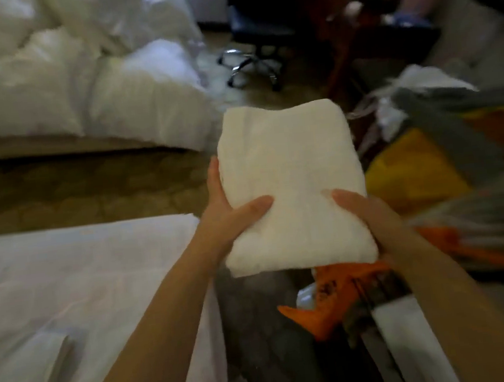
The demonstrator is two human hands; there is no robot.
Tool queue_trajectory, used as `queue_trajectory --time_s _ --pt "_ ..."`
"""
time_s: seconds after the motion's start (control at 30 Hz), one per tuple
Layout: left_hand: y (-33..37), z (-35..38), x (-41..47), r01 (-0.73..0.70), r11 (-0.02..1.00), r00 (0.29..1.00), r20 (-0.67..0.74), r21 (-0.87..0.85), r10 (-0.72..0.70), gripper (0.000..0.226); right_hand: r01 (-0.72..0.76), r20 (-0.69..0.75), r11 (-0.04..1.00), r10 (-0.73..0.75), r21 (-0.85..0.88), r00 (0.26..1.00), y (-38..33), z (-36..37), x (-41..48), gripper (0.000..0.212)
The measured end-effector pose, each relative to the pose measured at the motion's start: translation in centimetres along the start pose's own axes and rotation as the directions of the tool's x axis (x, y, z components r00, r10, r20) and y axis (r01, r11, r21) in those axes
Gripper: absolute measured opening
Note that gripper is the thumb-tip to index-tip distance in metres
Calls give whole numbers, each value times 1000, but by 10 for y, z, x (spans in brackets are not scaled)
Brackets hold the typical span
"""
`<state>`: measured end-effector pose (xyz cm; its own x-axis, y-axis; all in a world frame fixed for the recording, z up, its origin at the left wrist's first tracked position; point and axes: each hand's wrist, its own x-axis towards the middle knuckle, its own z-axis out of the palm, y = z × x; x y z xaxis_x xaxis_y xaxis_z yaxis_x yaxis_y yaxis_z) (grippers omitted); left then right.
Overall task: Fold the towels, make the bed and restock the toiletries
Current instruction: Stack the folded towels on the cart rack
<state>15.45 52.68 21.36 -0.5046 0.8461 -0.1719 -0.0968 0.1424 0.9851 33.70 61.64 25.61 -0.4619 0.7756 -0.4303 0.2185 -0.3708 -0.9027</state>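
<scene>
A folded white towel [289,171] is held up in the air between two beds. My left hand [228,212] grips its left near edge, thumb on top and fingers beneath. My right hand [368,216] grips its right near corner the same way. A bed with a smooth white sheet [83,286] lies at the lower left, and a small folded white cloth [42,371] with a blue mark rests on it. A second bed across the aisle carries rumpled white pillows and bedding [77,78].
A patterned carpet aisle [82,190] runs between the beds. A swivel chair [255,56] stands at the back. On the right sits a cluttered pile with a yellow bag [413,170], orange items [333,300] and white linen [419,83]. Another person's leg shows at the top right.
</scene>
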Motion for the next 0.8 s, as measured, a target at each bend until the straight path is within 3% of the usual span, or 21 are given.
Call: queue_trajectory --time_s 0.07,0.2,0.3,0.4,0.47,0.57,0.67,0.8 --pt "11 54 -39 -54 997 991 125 47 48 111 35 -143 999 -32 16 989 15 -49 -65 63" --pt "7 155 -125 -105 980 883 469 171 13 118 87 -453 979 6 185 892 79 -124 -206 40" --pt "-13 220 -180 -186 938 737 672 292 -63 105 138 -621 937 99 321 777 142 -150 -291 59" --pt "-37 270 -224 -244 895 543 817 374 -193 101 239 -731 873 176 425 659 198 -162 -345 35" --pt "-53 294 -243 -248 900 406 882 358 -239 100 291 -765 815 260 502 589 230 -167 -367 41" --pt "-76 324 -254 -215 913 248 924 346 -292 80 389 -752 681 376 620 541 263 -173 -381 42" --pt "-88 350 -251 -182 910 212 918 373 -334 80 449 -724 589 397 672 564 286 -187 -375 50" --pt "-101 365 -225 -171 882 280 881 438 -383 80 461 -689 543 353 702 633 296 -209 -348 60"
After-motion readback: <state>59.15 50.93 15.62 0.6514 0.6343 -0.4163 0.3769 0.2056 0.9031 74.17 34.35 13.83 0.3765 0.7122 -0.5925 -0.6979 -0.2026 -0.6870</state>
